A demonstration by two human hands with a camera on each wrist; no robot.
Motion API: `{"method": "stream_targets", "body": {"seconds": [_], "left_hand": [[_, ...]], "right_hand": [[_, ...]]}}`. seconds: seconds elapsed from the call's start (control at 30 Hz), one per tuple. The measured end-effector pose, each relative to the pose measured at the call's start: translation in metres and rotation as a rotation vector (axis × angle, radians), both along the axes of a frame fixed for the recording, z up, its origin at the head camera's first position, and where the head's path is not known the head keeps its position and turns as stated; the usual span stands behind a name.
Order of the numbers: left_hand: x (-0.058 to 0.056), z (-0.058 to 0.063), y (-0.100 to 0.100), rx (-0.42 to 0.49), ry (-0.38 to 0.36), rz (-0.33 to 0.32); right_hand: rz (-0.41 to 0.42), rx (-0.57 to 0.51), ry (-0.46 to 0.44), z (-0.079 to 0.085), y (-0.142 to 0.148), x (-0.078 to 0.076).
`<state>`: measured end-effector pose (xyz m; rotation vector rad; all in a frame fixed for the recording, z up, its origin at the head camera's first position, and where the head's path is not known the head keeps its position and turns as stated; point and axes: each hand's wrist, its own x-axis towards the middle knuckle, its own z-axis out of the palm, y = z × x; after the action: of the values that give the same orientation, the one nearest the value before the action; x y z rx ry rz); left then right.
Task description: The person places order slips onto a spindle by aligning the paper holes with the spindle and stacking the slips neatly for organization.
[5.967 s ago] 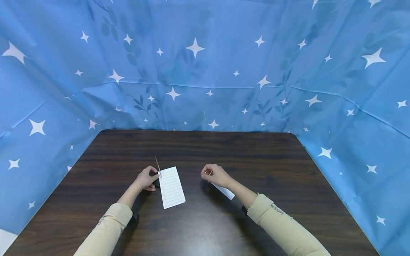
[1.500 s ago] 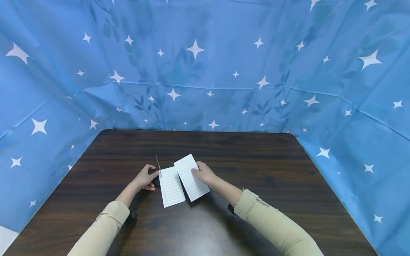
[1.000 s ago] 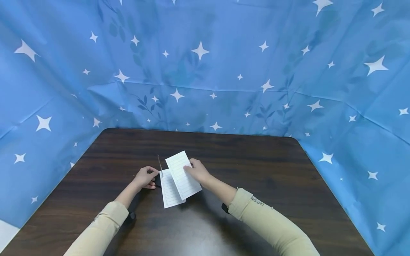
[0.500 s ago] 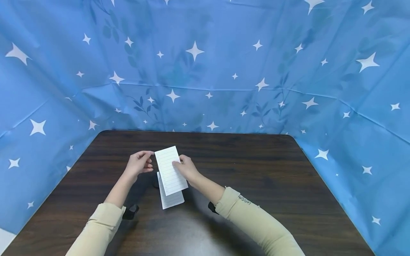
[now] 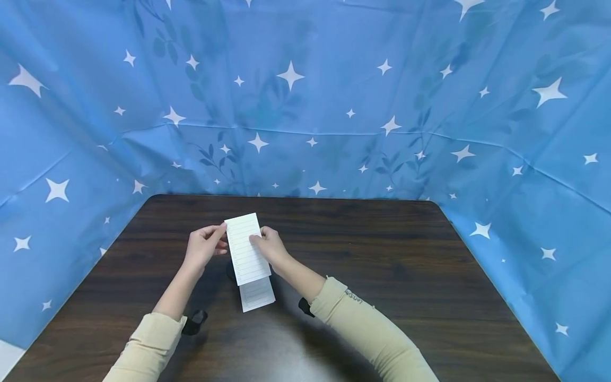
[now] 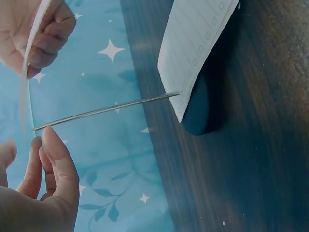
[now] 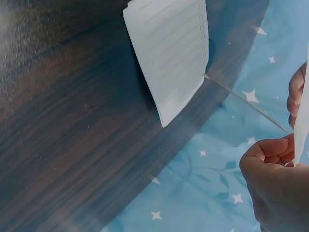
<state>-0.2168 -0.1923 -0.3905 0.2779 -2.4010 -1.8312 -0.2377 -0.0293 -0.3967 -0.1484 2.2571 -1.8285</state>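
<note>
A lined paper sheet [image 5: 245,260] with small checkboxes is held up over a bill spike. My right hand [image 5: 273,248] grips its right edge, thumb in front. My left hand [image 5: 202,246] pinches its upper left corner. In the left wrist view the thin metal spike [image 6: 106,110] rises from a round black base [image 6: 199,113], its tip right at the held sheet's edge and my left fingertips [image 6: 54,140]. Several similar sheets [image 7: 171,53] are impaled low on the spike, over the base. In the head view the held sheet hides the spike and their upper part [image 5: 258,297].
The dark wood-grain table [image 5: 382,276] extends around the spike. A blue star-patterned cloth [image 5: 305,106] hangs behind and at both sides. Black wrist cameras sit on the left wrist [image 5: 194,322] and right wrist [image 5: 305,306].
My right hand has picked up a sheet on the right and carried it left over the spike. My left hand has left the base, risen, and taken the sheet's corner.
</note>
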Motion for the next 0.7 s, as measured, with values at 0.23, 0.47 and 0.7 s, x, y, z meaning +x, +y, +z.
{"method": "stream_targets", "body": {"seconds": [0.23,0.47,0.7], "left_hand": [[-0.0009,-0.009,0.0068,-0.015,0.036,0.032],[-0.0045,-0.0104,0.0094,-0.043,0.054,0.066],[-0.0067,-0.0075,0.0106,-0.051,0.059,0.064]], "right_hand": [[0.006,-0.001,-0.005,-0.001,-0.0004,-0.0019],[0.0,0.021,-0.022,-0.0033,-0.0018,-0.003],[0.003,0.032,-0.012,-0.002,-0.0005,-0.0061]]}}
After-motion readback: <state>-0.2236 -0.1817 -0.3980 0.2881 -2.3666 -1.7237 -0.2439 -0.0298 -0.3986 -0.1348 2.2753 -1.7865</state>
